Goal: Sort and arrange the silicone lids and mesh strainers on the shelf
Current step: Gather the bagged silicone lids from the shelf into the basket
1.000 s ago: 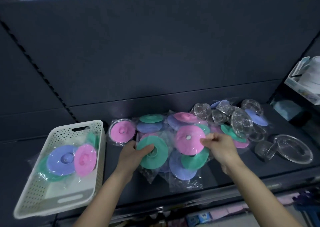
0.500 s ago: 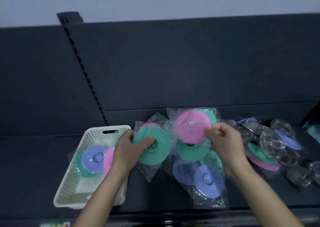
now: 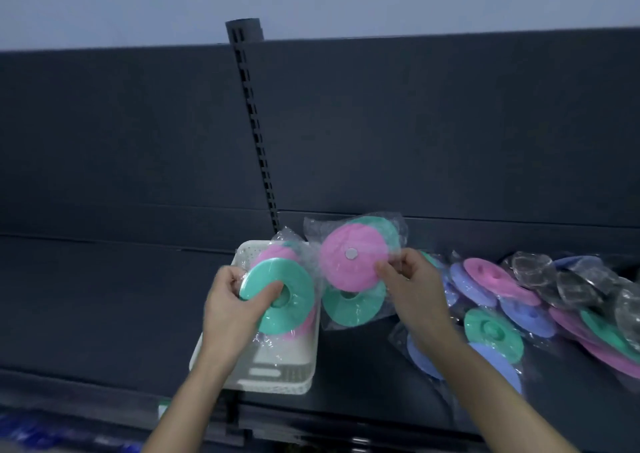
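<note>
Our left hand (image 3: 230, 302) is raised ahead of us, thumb laid across the front of a green lid (image 3: 294, 279), fingers curled round its edge. Our right hand (image 3: 414, 288) is level with it, pinching a bag of lids (image 3: 346, 269) between thumb and fingertips. Our left forearm (image 3: 194, 383) and right forearm (image 3: 485, 380) are bare.

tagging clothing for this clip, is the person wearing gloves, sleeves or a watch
No. The left hand and right hand are bare, no gloves or rings showing. The left forearm and right forearm are bare down to the picture's bottom edge: no sleeve, watch or band in view.
</note>
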A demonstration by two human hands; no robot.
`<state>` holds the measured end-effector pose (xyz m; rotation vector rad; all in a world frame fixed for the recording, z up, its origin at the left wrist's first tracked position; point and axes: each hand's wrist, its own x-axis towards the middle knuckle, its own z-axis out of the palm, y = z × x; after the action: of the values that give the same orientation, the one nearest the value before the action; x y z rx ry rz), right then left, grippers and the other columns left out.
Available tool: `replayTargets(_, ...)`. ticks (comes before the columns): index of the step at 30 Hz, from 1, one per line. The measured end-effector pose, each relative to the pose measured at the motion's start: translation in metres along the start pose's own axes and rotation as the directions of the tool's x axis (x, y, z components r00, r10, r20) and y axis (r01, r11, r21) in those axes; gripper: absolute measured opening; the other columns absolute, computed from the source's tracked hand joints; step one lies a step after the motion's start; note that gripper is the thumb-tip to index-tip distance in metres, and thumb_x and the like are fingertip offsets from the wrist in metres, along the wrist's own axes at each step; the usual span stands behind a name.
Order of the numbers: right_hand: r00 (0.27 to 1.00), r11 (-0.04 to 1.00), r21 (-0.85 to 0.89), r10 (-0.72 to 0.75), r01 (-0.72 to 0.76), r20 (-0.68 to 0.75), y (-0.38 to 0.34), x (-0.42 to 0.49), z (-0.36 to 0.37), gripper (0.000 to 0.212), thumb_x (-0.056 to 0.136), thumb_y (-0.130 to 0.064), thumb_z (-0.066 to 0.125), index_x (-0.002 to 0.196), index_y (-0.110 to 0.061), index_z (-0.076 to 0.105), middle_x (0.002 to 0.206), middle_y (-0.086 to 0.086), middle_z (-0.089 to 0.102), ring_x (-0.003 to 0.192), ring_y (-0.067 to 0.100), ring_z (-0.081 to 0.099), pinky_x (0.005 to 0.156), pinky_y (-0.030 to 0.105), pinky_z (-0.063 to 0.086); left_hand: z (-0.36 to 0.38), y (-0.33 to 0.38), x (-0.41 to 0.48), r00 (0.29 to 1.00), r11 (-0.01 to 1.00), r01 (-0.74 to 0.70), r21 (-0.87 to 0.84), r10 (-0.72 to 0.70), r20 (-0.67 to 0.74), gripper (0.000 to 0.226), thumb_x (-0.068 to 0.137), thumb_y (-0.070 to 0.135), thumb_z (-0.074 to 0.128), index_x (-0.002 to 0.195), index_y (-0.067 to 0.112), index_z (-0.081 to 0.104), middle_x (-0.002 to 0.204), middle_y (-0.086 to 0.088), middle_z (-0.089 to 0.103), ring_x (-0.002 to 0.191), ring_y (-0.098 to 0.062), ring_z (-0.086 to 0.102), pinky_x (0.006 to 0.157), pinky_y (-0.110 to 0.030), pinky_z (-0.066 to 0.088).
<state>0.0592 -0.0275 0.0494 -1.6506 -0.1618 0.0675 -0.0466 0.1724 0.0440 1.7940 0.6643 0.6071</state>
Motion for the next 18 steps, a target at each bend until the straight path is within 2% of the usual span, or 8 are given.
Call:
replayTargets(3,0.998,1.000,0.008,0.024,-0.024,0.054,0.007,0.001,0.026,0.006,0.087,-0.007,0.062,0.082,-0.008,0.060,0.085,0.013,0.065,0.075,0.015,0.056,0.071,0.034,0.049,-0.019,-0.015,0.002,0.997,0.999,0.029,-0.019,-0.030,-0.068,0.045,0.061,0.034,0.082,0.087,0.015,0.050,0.076,0.000,0.055,0.063,-0.015,0.052,0.056,-0.030,0.045)
replayTargets(6,0.991,0.998,-0.053,0.027,-0.021,0.128,0.017,0.002,0.046,0.009,0.087,-0.009,0.062,0.084,-0.003,0.056,0.085,0.017,0.062,0.076,0.017,0.054,0.074,0.039,0.049,-0.030,-0.030,0.005,0.993,0.998,0.049,0.037,-0.045,-0.107,0.043,0.069,0.027,0.083,0.096,0.021,0.050,0.085,0.005,0.058,0.076,-0.018,0.059,0.068,-0.035,0.049)
replayTargets(8,0.985,0.991,-0.137,0.031,-0.008,0.168,0.024,0.005,0.057,0.013,0.088,-0.010,0.061,0.084,0.000,0.054,0.078,0.011,0.058,0.071,0.015,0.051,0.068,0.034,0.046,-0.034,-0.038,0.005,0.994,0.995,0.056,0.085,-0.047,-0.100,0.048,0.072,0.022,0.081,0.109,0.021,0.049,0.092,0.012,0.059,0.085,-0.014,0.061,0.072,-0.032,0.048)
replayTargets(10,0.974,0.968,-0.250,0.049,0.007,0.220,0.030,0.008,0.066,0.016,0.090,-0.010,0.059,0.077,-0.005,0.050,0.071,0.003,0.052,0.065,0.013,0.045,0.060,0.026,0.039,-0.035,-0.045,0.006,0.997,0.983,0.048,0.175,-0.036,-0.066,0.061,0.073,0.023,0.080,0.123,0.021,0.045,0.098,0.013,0.060,0.088,-0.014,0.061,0.074,-0.031,0.045)
replayTargets(12,0.964,0.932,-0.360,0.059,0.040,0.259,0.036,0.010,0.073,0.027,0.091,-0.009,0.057,0.070,-0.014,0.041,0.067,0.001,0.045,0.060,0.012,0.039,0.052,0.021,0.032,-0.036,-0.051,0.007,1.000,0.957,0.013,0.289,-0.008,-0.019,0.072,0.074,0.026,0.079,0.133,0.018,0.039,0.107,0.006,0.059,0.093,-0.016,0.057,0.075,-0.029,0.041)
replayTargets(15,0.957,0.866,-0.487,0.038,0.112,0.287,0.042,0.015,0.080,0.032,0.091,-0.009,0.057,0.068,-0.017,0.037,0.064,-0.001,0.042,0.055,0.011,0.036,0.046,0.017,0.031,-0.035,-0.061,0.008,0.999,0.921,-0.024,0.388,0.009,0.041,0.086,0.075,0.030,0.078,0.143,0.013,0.028,0.133,-0.005,0.050,0.118,-0.022,0.049,0.086,-0.029,0.040)
replayTargets(18,0.947,0.844,-0.509,0.008,0.166,0.321,0.041,0.019,0.088,0.027,0.092,-0.009,0.056,0.072,-0.016,0.040,0.064,-0.001,0.044,0.054,0.009,0.038,0.048,0.017,0.029,-0.030,-0.066,0.010,0.999,0.933,-0.025,0.359,0.008,0.049,0.087,0.076,0.027,0.077,0.145,0.012,0.026,0.141,-0.006,0.043,0.127,-0.019,0.042,0.094,-0.026,0.035)
